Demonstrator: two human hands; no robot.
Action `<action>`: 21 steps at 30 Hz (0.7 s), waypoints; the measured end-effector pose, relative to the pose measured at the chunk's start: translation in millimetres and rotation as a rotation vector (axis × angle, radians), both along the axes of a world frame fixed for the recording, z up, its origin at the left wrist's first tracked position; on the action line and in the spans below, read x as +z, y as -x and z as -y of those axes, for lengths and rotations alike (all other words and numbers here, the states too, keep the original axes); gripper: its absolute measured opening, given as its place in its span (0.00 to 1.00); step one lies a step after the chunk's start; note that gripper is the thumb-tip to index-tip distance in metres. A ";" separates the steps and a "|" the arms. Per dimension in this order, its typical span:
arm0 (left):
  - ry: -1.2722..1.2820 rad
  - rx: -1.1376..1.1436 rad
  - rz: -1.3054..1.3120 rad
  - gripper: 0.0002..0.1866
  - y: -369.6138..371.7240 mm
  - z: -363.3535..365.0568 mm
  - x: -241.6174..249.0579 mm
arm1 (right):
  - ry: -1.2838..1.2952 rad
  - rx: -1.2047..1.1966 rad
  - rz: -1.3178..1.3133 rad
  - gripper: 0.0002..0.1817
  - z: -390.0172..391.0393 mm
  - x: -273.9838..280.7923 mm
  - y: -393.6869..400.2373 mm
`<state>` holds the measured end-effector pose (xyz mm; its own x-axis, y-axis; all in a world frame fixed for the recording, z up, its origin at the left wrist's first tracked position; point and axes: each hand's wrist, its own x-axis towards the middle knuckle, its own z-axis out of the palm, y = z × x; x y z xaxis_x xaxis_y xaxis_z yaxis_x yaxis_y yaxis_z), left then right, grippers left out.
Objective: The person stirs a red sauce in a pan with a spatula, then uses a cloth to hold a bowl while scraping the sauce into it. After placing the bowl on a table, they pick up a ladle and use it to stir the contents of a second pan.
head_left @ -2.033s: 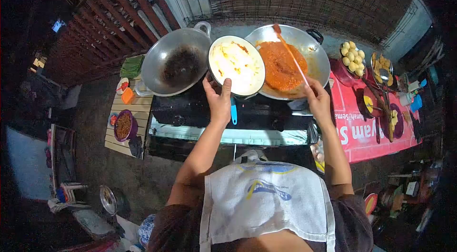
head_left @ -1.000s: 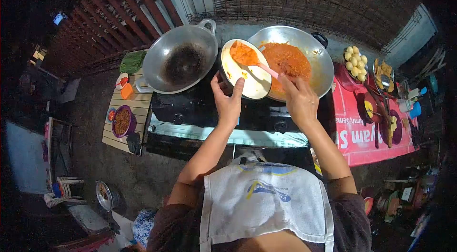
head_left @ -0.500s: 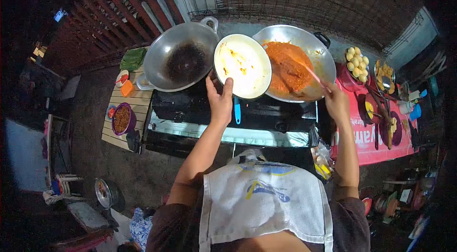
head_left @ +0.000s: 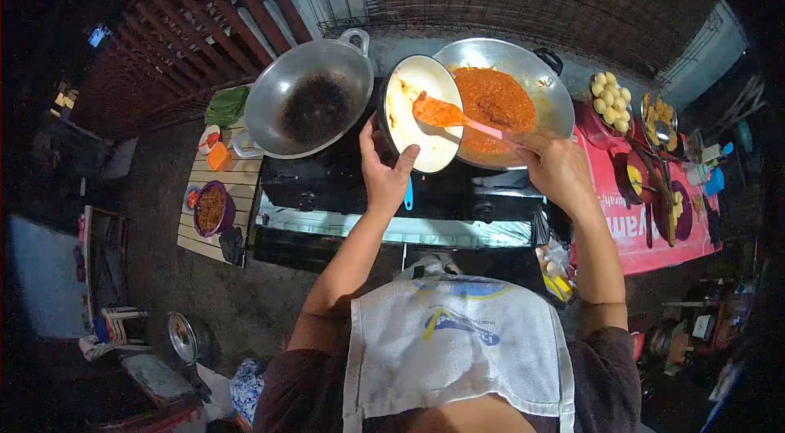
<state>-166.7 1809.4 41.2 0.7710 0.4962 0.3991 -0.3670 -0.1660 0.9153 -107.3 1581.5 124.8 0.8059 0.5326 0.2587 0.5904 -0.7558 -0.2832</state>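
Note:
My left hand (head_left: 386, 171) grips the rim of a white bowl (head_left: 433, 157), thumb over the near edge. The bowl is tilted towards the right wok, and red-brown smears cling to its inside. In my right hand (head_left: 560, 167) is a pink spatula (head_left: 482, 128), its blade coated in red sauce and held over the bowl's inside. Behind them, the right wok (head_left: 556, 114) contains thick red-orange sauce (head_left: 495, 98). The left wok (head_left: 270, 98) has a dark, scorched-looking bottom.
A black stove (head_left: 327, 188) carries both woks. To the left, a slatted table (head_left: 237, 179) bears a purple bowl (head_left: 229, 204) of brown food and an orange container (head_left: 218, 157). Peeled eggs (head_left: 611, 102) and several utensils stand on the red-covered table (head_left: 630, 245) at right.
The spatula has come up out of the sauce in the right wok and moved left to the bowl, with sauce on its blade. The bowl now tilts more to the right.

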 end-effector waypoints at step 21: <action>0.346 -0.051 -0.015 0.35 3.0 -10.9 -8.6 | -0.901 -0.005 -0.147 0.14 0.4 -74.0 -6.3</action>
<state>-169.7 1820.3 32.6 0.8028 0.5606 0.2030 -0.3532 0.1730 0.9194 -101.0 1581.1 50.9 0.8653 0.1751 0.4697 0.4991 -0.2141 -0.8397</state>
